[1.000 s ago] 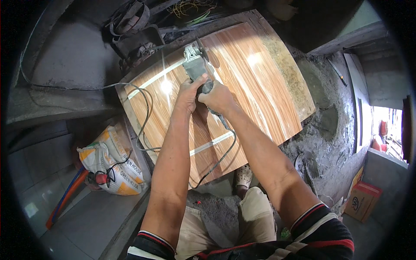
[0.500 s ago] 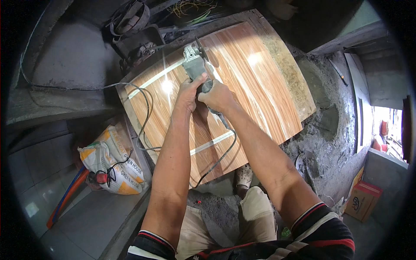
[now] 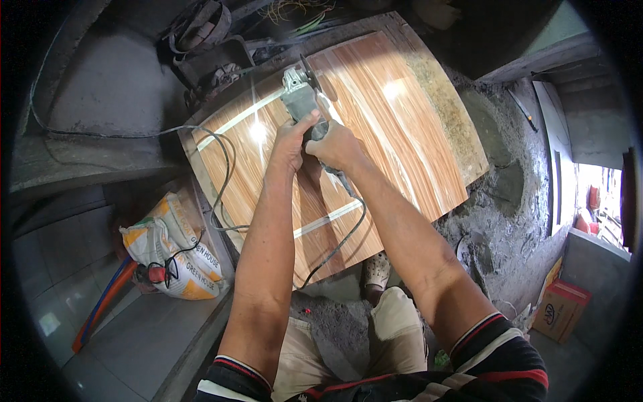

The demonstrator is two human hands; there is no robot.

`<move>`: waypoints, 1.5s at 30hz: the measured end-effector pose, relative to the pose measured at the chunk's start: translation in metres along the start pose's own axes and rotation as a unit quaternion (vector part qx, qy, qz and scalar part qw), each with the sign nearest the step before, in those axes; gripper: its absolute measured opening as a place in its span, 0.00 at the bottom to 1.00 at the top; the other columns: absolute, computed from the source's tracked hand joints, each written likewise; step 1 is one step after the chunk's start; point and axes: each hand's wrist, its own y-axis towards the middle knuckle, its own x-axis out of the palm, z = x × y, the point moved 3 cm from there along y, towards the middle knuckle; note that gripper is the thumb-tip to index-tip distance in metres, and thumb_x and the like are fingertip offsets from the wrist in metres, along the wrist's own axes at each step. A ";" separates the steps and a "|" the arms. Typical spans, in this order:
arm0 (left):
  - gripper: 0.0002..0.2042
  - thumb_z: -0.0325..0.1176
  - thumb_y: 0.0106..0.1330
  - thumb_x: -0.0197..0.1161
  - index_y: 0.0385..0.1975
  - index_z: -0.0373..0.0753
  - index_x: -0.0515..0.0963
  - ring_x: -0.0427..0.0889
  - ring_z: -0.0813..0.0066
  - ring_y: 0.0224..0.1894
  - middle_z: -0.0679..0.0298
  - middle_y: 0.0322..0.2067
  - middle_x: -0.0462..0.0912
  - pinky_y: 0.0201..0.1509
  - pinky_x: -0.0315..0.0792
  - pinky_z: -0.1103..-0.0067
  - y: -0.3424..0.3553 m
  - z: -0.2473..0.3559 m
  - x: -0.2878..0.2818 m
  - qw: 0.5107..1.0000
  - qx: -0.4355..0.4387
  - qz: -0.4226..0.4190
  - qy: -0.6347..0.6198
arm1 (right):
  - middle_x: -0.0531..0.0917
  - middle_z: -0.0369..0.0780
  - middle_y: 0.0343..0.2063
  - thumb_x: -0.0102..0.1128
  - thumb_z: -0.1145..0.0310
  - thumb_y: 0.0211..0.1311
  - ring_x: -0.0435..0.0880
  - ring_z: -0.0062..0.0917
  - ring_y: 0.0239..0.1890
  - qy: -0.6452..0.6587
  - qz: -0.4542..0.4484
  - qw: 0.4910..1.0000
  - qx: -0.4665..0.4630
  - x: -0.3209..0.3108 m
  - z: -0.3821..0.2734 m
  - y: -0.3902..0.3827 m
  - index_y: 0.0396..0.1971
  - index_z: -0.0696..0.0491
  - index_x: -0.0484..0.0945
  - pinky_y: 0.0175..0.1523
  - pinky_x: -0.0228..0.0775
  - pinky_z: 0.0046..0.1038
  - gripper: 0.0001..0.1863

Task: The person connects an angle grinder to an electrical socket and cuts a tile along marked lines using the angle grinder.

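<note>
My left hand (image 3: 291, 142) is wrapped round an angle grinder (image 3: 300, 100) near its head, thumb along the casing. Close behind it, my right hand (image 3: 335, 147) grips the grinder's body. The cutting disc (image 3: 310, 75) stands on edge at the far side of a wood-patterned tile (image 3: 408, 161), over a pale streak running toward my hands; whether it touches the surface I cannot tell. The tile lies on a stained board (image 3: 469, 134). The grinder's black cord (image 3: 358, 224) loops across the tile on both sides of my forearms.
Left are white-yellow sacks (image 3: 171, 248) and an orange pipe (image 3: 104, 308). Dark bins (image 3: 204, 63) stand behind the board. Right are a rough cement surface (image 3: 509, 187), a cardboard box (image 3: 561, 308) and a bright opening. A foot (image 3: 375, 275) shows below the tile.
The grinder and both my hands have shifted very slightly away from me, toward the tile's far edge. My grip looks the same.
</note>
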 end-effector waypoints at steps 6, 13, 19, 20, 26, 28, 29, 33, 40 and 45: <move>0.26 0.45 0.64 0.78 0.54 0.32 0.80 0.86 0.70 0.45 0.60 0.44 0.87 0.52 0.78 0.72 0.003 -0.004 -0.003 1.000 -0.001 -0.010 -0.002 | 0.86 0.64 0.44 0.71 0.54 0.45 0.88 0.55 0.51 0.021 -0.010 1.000 -0.006 -0.001 0.001 -0.001 0.47 0.69 0.81 0.58 0.79 0.45 0.35; 0.29 0.49 0.65 0.77 0.56 0.33 0.78 0.84 0.72 0.48 0.60 0.47 0.85 0.55 0.76 0.74 -0.017 -0.001 -0.009 0.999 0.026 -0.030 -0.004 | 0.87 0.63 0.41 0.71 0.54 0.45 0.88 0.54 0.49 0.039 0.027 0.999 -0.009 -0.002 -0.008 -0.025 0.44 0.65 0.81 0.56 0.80 0.45 0.32; 0.29 0.52 0.64 0.77 0.54 0.34 0.79 0.82 0.76 0.43 0.64 0.43 0.85 0.50 0.75 0.77 -0.014 -0.002 -0.009 0.996 0.037 -0.081 0.017 | 0.87 0.62 0.41 0.71 0.54 0.46 0.89 0.54 0.48 0.043 0.045 0.998 -0.022 -0.005 -0.002 -0.026 0.45 0.65 0.81 0.56 0.80 0.45 0.32; 0.29 0.52 0.63 0.78 0.54 0.34 0.79 0.82 0.77 0.42 0.64 0.42 0.85 0.49 0.75 0.77 -0.014 -0.001 -0.009 0.996 0.033 -0.072 0.037 | 0.87 0.61 0.41 0.71 0.54 0.45 0.89 0.54 0.48 0.045 0.037 0.998 -0.014 -0.007 -0.003 -0.027 0.45 0.65 0.81 0.56 0.80 0.45 0.32; 0.30 0.47 0.61 0.80 0.55 0.33 0.78 0.84 0.74 0.41 0.62 0.43 0.86 0.46 0.78 0.76 -0.011 0.008 0.000 0.995 0.039 -0.046 0.080 | 0.88 0.60 0.40 0.71 0.53 0.45 0.89 0.53 0.47 0.035 0.020 0.999 -0.007 -0.007 -0.003 -0.020 0.45 0.65 0.81 0.55 0.80 0.45 0.33; 0.29 0.44 0.62 0.80 0.56 0.32 0.78 0.86 0.72 0.43 0.61 0.44 0.87 0.49 0.80 0.74 -0.008 0.012 -0.001 0.996 0.037 -0.048 0.072 | 0.88 0.60 0.40 0.71 0.53 0.45 0.89 0.52 0.47 0.041 0.023 0.999 -0.010 -0.006 -0.002 -0.017 0.45 0.65 0.81 0.55 0.80 0.45 0.33; 0.28 0.43 0.62 0.80 0.55 0.32 0.78 0.87 0.71 0.44 0.60 0.45 0.87 0.51 0.81 0.73 -0.008 0.012 -0.002 0.997 0.039 -0.042 0.060 | 0.88 0.60 0.40 0.71 0.53 0.45 0.89 0.52 0.47 0.043 0.018 0.999 -0.010 -0.005 -0.003 -0.016 0.45 0.65 0.81 0.55 0.80 0.45 0.33; 0.26 0.42 0.62 0.80 0.54 0.33 0.80 0.87 0.72 0.44 0.60 0.44 0.87 0.50 0.81 0.74 -0.006 0.010 -0.007 0.997 0.039 -0.038 0.059 | 0.88 0.60 0.41 0.71 0.53 0.44 0.89 0.52 0.47 0.042 0.007 0.999 -0.014 -0.004 -0.005 -0.016 0.46 0.65 0.82 0.55 0.80 0.45 0.34; 0.25 0.42 0.62 0.80 0.52 0.32 0.81 0.88 0.72 0.42 0.60 0.43 0.88 0.49 0.81 0.74 -0.003 0.011 -0.004 0.997 0.015 -0.039 0.058 | 0.87 0.62 0.42 0.70 0.53 0.46 0.89 0.53 0.48 0.045 -0.006 0.999 -0.016 -0.010 -0.005 -0.013 0.46 0.66 0.82 0.56 0.80 0.45 0.34; 0.26 0.41 0.62 0.80 0.52 0.29 0.80 0.88 0.70 0.43 0.58 0.44 0.88 0.49 0.81 0.73 -0.001 0.011 -0.007 0.999 0.017 -0.032 0.041 | 0.87 0.62 0.42 0.70 0.53 0.46 0.88 0.53 0.49 0.036 -0.013 0.999 0.009 -0.011 -0.011 -0.014 0.44 0.67 0.83 0.56 0.79 0.45 0.32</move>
